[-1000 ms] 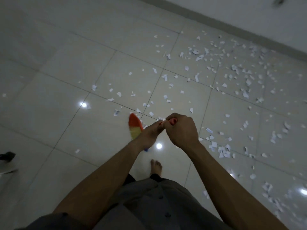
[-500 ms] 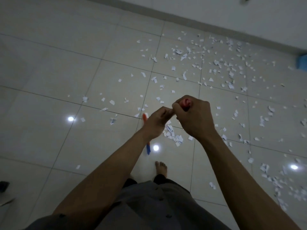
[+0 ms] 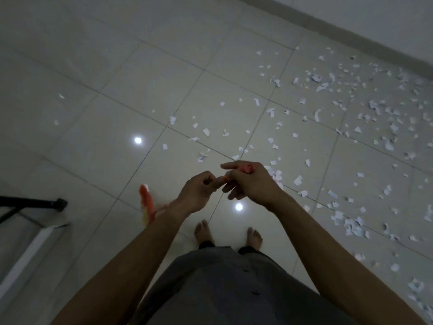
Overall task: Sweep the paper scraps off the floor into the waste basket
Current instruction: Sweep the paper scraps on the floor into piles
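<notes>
A person stands barefoot on a glossy, pale tiled floor (image 3: 93, 141), working a red-handled broom with orange and yellow bristles (image 3: 147, 204) held low in front of the body. The left hand (image 3: 199, 192) has its fingers curled round the thin shaft. The right hand (image 3: 251, 184) grips the red top end, forefinger stretched along it. The bristle head is blurred, down by the left forearm, near a black metal furniture leg (image 3: 35, 204) at the floor's left edge.

White torn paper scraps (image 3: 351, 109) lie thickest towards the floor's far right edge, along the grey skirting (image 3: 351, 41), and thin out towards the middle. A small heap of gathered scraps (image 3: 277, 175) shows just beyond the right hand. The waste basket is not in view.

The step in hand appears to be raking loose pieces into one pile, and most of the litter is ungathered. To do it well, the bristles should probably land beyond the outlying scraps and be drawn in with short, low strokes, since light paper lifts and scatters under a fast swing. Working from the sparse side towards the dense side would likely save going over the same ground twice. Flat pieces may cling to the polished tiles, so firm bristle contact matters.
</notes>
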